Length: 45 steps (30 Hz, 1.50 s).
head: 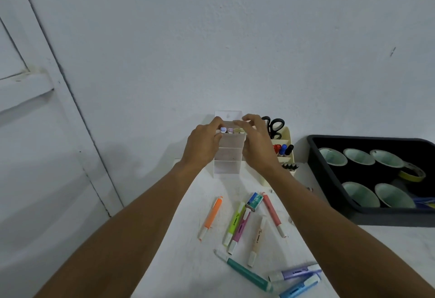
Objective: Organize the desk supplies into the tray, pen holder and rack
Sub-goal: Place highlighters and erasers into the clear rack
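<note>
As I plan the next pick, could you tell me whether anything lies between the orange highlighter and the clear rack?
Nothing visible does: bare white table separates the orange highlighter from the clear acrylic rack. Only the left hand and right hand sit at its top row.
</note>
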Available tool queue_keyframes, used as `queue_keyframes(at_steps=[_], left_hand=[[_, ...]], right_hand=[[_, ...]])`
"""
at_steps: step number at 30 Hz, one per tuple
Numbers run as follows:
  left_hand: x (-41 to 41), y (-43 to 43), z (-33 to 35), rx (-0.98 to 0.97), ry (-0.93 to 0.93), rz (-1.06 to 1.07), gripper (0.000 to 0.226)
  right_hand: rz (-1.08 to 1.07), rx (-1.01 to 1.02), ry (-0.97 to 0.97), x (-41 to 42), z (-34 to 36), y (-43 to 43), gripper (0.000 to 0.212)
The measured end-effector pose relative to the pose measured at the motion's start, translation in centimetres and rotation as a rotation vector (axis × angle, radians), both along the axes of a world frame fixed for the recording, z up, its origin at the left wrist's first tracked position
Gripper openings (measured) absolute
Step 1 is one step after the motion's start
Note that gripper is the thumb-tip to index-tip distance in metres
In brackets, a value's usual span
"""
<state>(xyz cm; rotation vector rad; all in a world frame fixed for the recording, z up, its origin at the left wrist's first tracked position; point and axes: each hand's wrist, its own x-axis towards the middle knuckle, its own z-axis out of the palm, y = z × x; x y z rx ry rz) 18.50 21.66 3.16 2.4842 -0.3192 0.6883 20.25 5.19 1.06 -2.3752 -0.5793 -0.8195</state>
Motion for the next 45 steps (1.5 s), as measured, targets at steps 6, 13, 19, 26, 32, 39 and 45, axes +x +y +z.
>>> queue_keyframes(at_steps=[6, 13, 19, 26, 32, 39, 45], left_hand=[[-0.7, -0.7, 0.4, 0.291, 0.058, 0.106, 0.046], [-1.4, -1.6, 0.9, 0.292, 0.146, 0.124, 0.053], [-1.7, -1.7, 0.9, 0.212, 0.203, 0.089, 0.05], [-3.8, -0.9, -3.2, 0.2, -0.158, 0.051, 0.045], [-8.1, -1.9, -9.2, 0.144, 0.162, -0.237, 0.018], [-11.0, -6.6, -11.7, 0.408, 0.357, -0.224, 0.049], [-12.1, -9.5, -11.6, 0.229, 0.408, -0.038, 0.024]], right_hand=[[0.005, 0.174, 0.149, -0.7, 0.1, -0.1, 0.063], [0.041, 0.297, 0.295, -0.5, -0.1, 0.1, 0.059], [0.108, 0.302, 0.35, -1.6, 0.4, -0.4, 0.059], [0.067, 0.253, 0.224, -5.8, -1.6, -2.2, 0.049], [-0.006, 0.032, 0.527, -9.7, -6.0, -7.0, 0.027], [-0.162, -0.098, 0.702, -13.0, -8.5, -10.4, 0.026], [-0.17, -0.02, 0.676, -13.7, -8.2, -9.7, 0.023]])
